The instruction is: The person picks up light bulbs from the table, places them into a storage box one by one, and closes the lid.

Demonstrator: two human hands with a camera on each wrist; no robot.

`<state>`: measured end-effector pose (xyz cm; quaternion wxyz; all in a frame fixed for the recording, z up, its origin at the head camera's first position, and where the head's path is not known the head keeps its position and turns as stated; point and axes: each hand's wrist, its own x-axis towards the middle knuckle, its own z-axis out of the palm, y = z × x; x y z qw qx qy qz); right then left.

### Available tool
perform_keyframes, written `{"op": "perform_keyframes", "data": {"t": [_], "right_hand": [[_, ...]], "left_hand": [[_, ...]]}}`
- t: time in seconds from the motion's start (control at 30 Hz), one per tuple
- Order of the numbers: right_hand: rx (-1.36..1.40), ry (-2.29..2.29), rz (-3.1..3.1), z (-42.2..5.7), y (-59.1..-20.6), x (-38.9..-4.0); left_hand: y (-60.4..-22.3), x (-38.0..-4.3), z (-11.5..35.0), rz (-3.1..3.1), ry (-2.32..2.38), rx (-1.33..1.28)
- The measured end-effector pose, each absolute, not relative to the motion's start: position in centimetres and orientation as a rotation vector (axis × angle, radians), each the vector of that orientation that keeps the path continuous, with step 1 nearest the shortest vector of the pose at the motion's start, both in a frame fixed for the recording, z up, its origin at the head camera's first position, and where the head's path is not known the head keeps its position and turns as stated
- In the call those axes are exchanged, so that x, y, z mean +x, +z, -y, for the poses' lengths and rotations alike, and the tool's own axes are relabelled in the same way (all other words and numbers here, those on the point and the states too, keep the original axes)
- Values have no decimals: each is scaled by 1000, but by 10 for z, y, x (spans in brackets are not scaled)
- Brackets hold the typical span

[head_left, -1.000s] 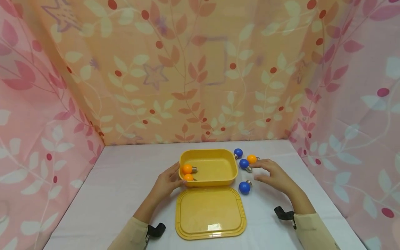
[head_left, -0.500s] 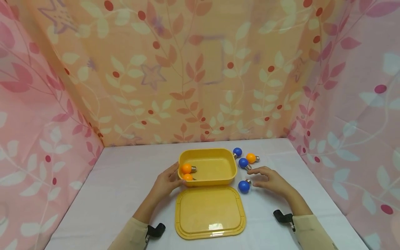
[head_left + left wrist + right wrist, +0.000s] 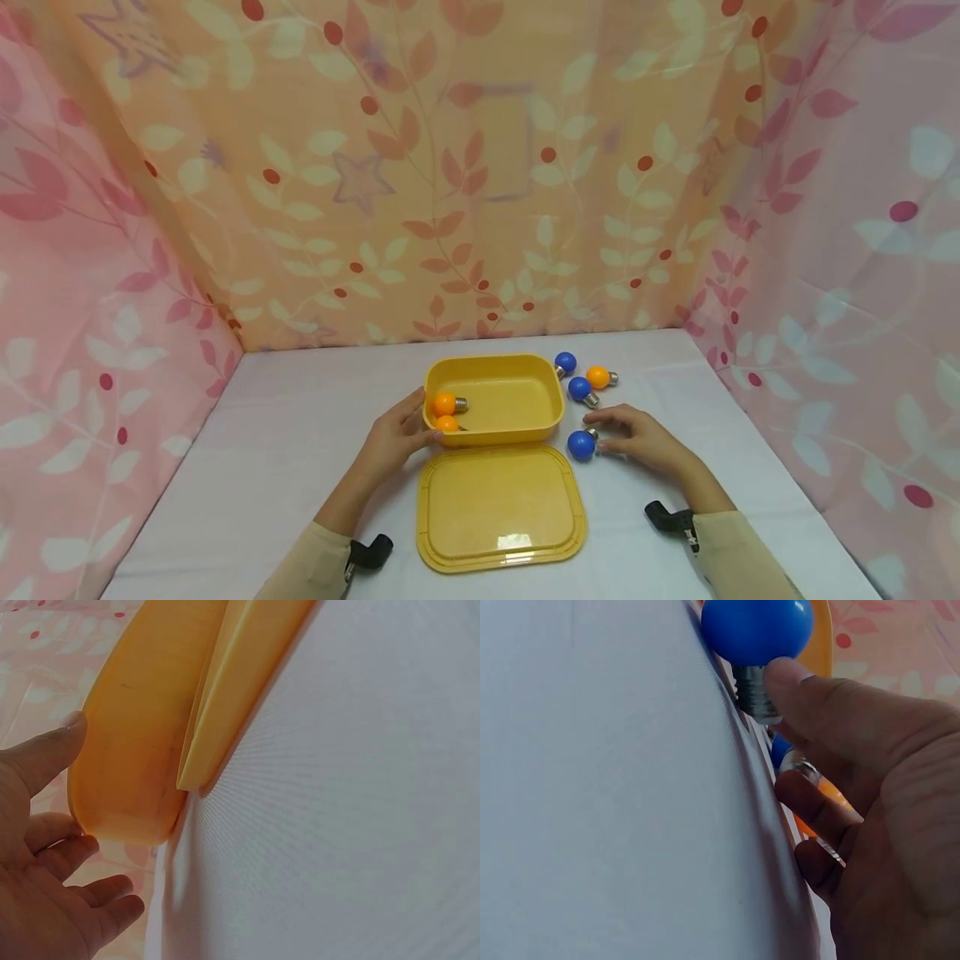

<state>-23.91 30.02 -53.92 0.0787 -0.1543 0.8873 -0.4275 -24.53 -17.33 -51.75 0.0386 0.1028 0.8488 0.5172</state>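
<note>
with our left grip [image 3: 392, 437] spread at the box's [image 3: 501, 437] nine o'clock, we cannot tell if our right grip [image 3: 645, 438] pinches the nearest blue bulb [image 3: 581, 445]; loosely caught, it might roll.

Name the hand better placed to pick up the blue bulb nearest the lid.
The right hand, most likely: it is beside that blue bulb, thumb at the metal base. The left hand is at the left end of the yellow box.

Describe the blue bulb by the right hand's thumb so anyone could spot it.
On the white table, find the yellow box with a flat lid in front. Off the box's near right corner lies the blue bulb. Of the three blue ones, it is nearest the lid.
</note>
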Motion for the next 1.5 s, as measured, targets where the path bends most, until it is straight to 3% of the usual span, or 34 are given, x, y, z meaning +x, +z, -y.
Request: {"op": "perform_keyframes", "data": {"t": [1.5], "right_hand": [[-465, -1292, -2758, -302, -552, -236]], "left_hand": [[-515, -245, 172, -2622, 1591, 319]]}}
